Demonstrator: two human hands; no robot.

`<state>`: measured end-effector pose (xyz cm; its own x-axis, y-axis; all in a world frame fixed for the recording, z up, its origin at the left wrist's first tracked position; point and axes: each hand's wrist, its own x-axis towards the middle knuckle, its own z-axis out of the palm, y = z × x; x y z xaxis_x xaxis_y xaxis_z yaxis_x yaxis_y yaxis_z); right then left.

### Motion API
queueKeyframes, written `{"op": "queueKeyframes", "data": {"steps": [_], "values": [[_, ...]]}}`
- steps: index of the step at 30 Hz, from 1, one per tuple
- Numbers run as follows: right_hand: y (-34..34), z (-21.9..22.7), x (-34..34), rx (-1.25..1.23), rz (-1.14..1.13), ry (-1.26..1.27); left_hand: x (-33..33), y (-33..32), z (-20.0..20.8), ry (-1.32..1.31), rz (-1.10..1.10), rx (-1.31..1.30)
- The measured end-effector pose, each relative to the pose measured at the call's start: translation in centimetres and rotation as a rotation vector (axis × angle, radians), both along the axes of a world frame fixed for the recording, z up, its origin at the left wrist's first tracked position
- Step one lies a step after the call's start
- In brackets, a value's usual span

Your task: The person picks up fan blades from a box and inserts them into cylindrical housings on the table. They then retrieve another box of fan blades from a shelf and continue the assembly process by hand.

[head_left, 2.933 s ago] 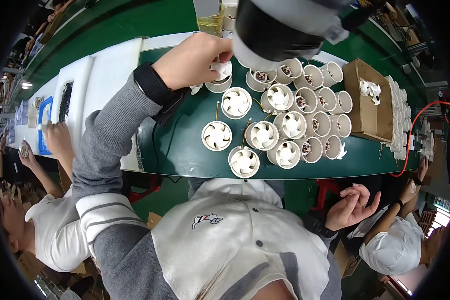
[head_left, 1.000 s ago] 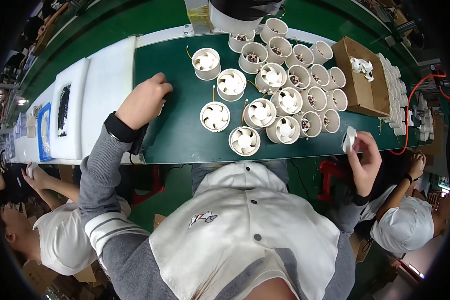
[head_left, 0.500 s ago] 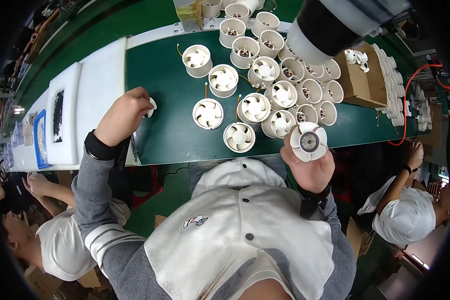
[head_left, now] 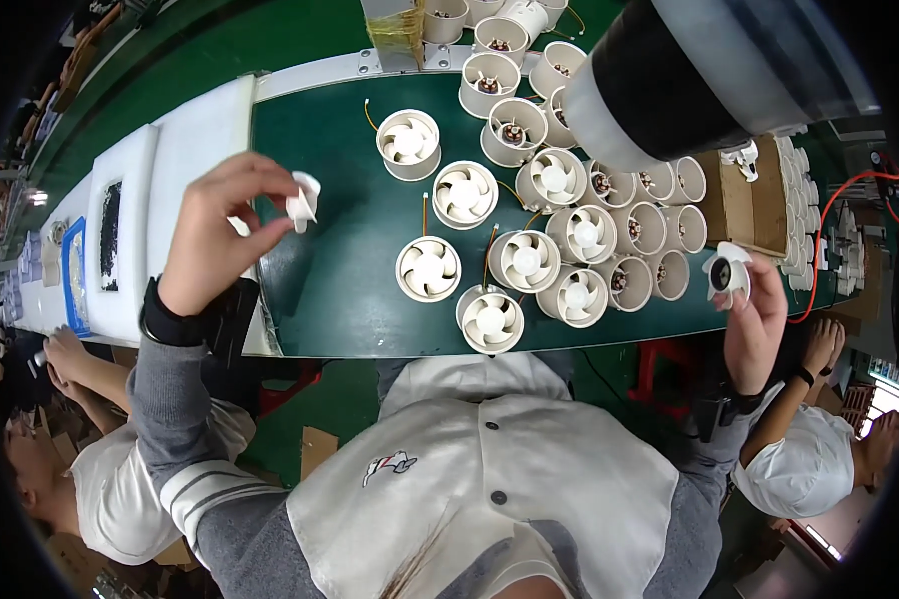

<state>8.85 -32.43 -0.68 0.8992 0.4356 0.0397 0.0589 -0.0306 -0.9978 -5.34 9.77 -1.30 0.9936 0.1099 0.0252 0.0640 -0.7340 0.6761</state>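
At the table's left side, my left hand (head_left: pixel 212 222) pinches a small white fan impeller (head_left: pixel 304 202) by its edge between thumb and fingers, raised over the green mat. Off to the right, my right hand (head_left: pixel 754 334) grips another white fan impeller (head_left: pixel 728 276), its dark round hub showing. Between the hands stand several round cream fan housings with bladed impellers inside, such as the nearest fan (head_left: pixel 491 320) at the table's front edge. To their right are several open housings (head_left: pixel 627 283) with copper coils inside and no blades.
A dark and white cylindrical fixture (head_left: pixel 669 80) hangs over the back right. Beyond my right hand stand a cardboard box (head_left: pixel 751 205) with white impellers and stacked housings. White foam (head_left: pixel 195 200) lies at left, and a taped post (head_left: pixel 395 30) stands behind. Co-workers sit on both sides.
My right hand has moved far to the right with its impeller, which has turned sideways. My left hand has opened out its grip, showing more of its impeller. The view has shifted slightly.
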Motion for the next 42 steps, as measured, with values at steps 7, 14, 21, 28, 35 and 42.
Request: {"op": "queueKeyframes", "data": {"steps": [7, 14, 21, 28, 35, 42], "values": [[9.0, 3.3, 8.7, -0.668, 0.363, -0.305, 11.0, 1.1, 1.2, -0.150, -0.155, -0.066], [15.3, -0.2, 7.6, -0.540, 0.584, -0.654, 17.6, 0.3, -2.1, -0.331, -0.407, 0.156], [17.6, -1.7, 8.8, -0.599, 0.598, -0.843, 21.1, -2.4, -3.1, -0.507, -0.648, 0.284], [18.6, -2.5, 8.0, -0.734, 0.602, -0.911, 20.4, -3.9, -0.5, -0.182, -0.696, 0.385], [19.0, -3.3, 8.4, -0.917, 0.667, -0.971, 21.0, -4.0, -3.2, -0.265, -0.755, 0.474], [19.3, -3.4, 7.4, -0.952, 0.614, -1.075, 19.5, -3.8, -4.2, -0.322, -0.617, 0.490]]}}
